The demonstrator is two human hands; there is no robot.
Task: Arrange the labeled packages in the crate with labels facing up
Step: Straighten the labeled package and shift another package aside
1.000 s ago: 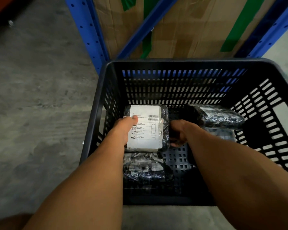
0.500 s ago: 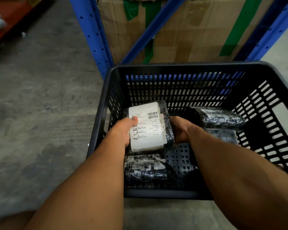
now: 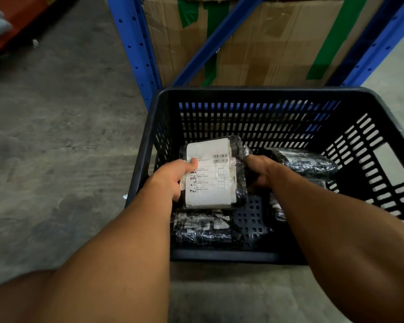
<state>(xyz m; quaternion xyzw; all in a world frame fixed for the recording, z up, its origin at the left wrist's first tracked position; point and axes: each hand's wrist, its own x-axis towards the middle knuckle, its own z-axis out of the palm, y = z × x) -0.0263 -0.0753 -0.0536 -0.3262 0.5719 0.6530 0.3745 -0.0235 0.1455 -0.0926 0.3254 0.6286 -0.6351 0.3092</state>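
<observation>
A black slatted plastic crate (image 3: 261,94) stands on the concrete floor. Inside it, a black-wrapped package with a white label (image 3: 211,176) faces up in the left half. My left hand (image 3: 173,177) grips its left edge, thumb on the label. My right hand (image 3: 258,170) grips its right edge. A second black-wrapped package (image 3: 203,229) lies below it near the front wall. A third black-wrapped package (image 3: 306,163) rests tilted at the back right, with more wrapped material (image 3: 278,208) partly hidden under my right forearm.
A blue metal rack frame (image 3: 135,50) rises right behind the crate, with a taped cardboard box (image 3: 266,40) in it. Concrete floor (image 3: 56,136) spreads to the left. An orange shelf edge (image 3: 16,22) shows at the top left corner.
Both hands have lifted the labeled package slightly and tilted it. The view has shifted back from the crate.
</observation>
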